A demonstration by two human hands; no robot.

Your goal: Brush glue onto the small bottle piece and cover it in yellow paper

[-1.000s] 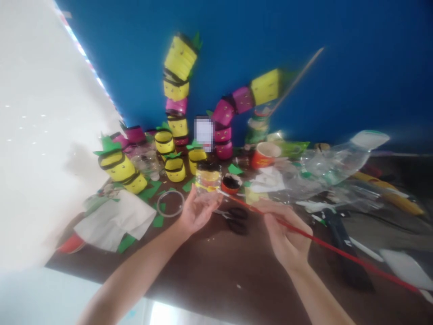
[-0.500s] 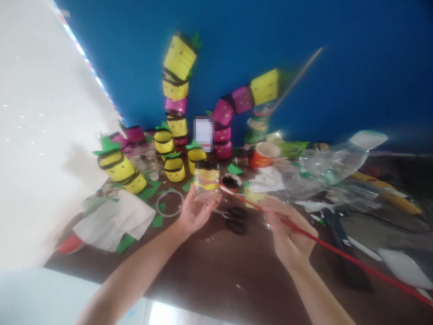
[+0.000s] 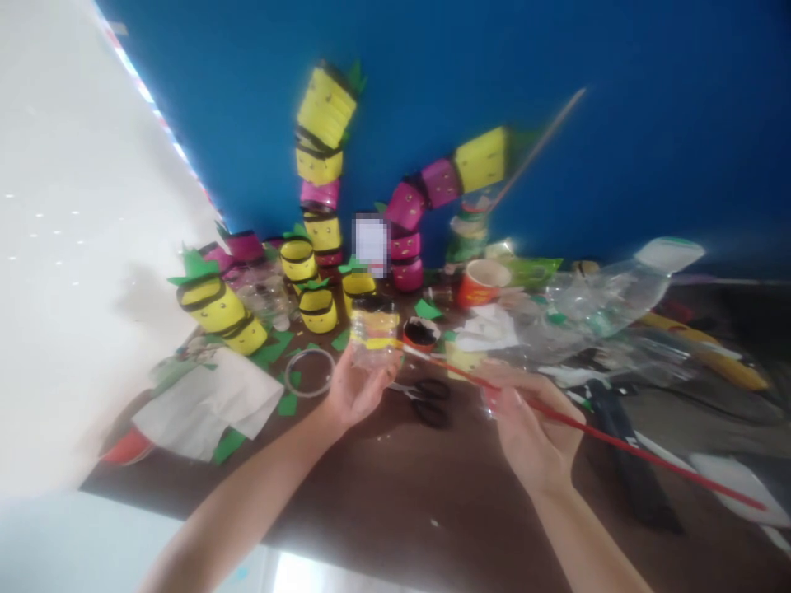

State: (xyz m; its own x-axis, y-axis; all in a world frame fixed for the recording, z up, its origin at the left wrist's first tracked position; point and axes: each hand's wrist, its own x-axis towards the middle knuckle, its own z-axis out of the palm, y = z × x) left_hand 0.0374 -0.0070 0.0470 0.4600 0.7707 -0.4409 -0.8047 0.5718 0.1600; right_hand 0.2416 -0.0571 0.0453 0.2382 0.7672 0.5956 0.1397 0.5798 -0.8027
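Note:
My left hand (image 3: 355, 389) holds up a small clear plastic jar (image 3: 373, 331) with a black band at its top and a yellow band round its middle. My right hand (image 3: 532, 428) is closed on a long red paintbrush (image 3: 624, 445), whose tip touches the jar's right side at the yellow band. A small red pot of black paint (image 3: 421, 333) stands just behind the brush tip. Black scissors (image 3: 426, 399) lie on the brown table (image 3: 383, 494) between my hands.
Yellow and pink painted jars with green paper leaves are stacked in two leaning towers (image 3: 321, 156) against the blue wall. More lie at the left (image 3: 219, 309). White paper (image 3: 203, 403), a clear ring (image 3: 309, 371), an orange cup (image 3: 480, 284) and crumpled clear bottles (image 3: 606, 305) surround my hands.
The jar has shifted slightly left and up in my left hand. My right hand has tilted the brush so its handle end rises; the tip stays at the jar.

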